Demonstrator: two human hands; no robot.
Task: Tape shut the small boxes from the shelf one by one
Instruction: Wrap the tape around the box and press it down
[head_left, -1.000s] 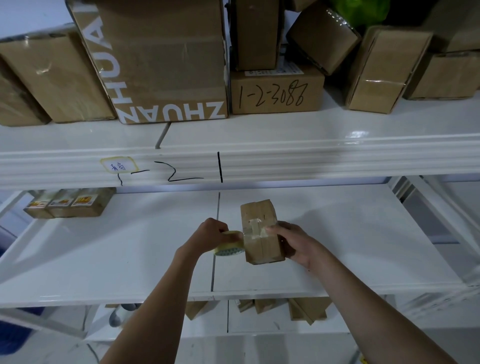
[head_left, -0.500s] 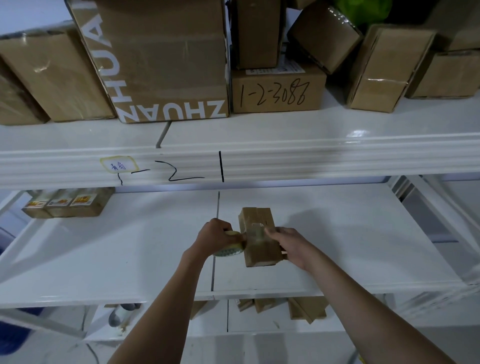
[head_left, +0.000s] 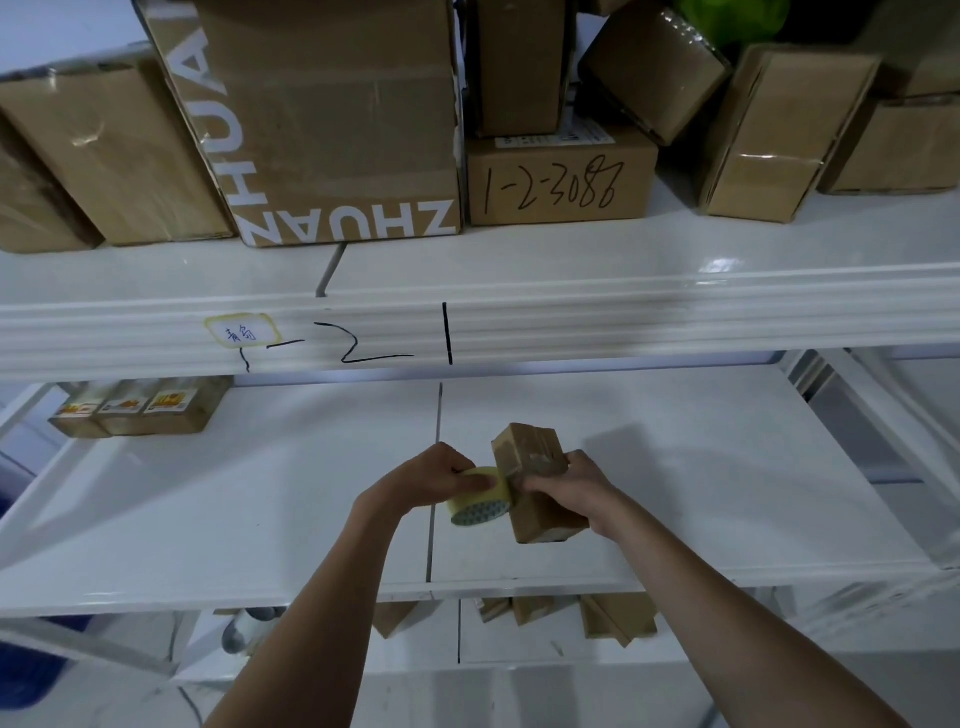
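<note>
My right hand (head_left: 569, 486) hides the small box's (head_left: 535, 480) far side, gripping it; my left hand (head_left: 436, 480) pinches the tape roll (head_left: 480, 499) just beside the box.

Both bare forearms extended forward and converged at centre. The left hand (head_left: 434, 475) was curled, knuckles up, gripping a tape roll (head_left: 480, 496). The right hand (head_left: 569, 486) was curled around a small box (head_left: 537, 480), thumb on its near face, fingers wrapped behind. The two hands were close together.
</note>
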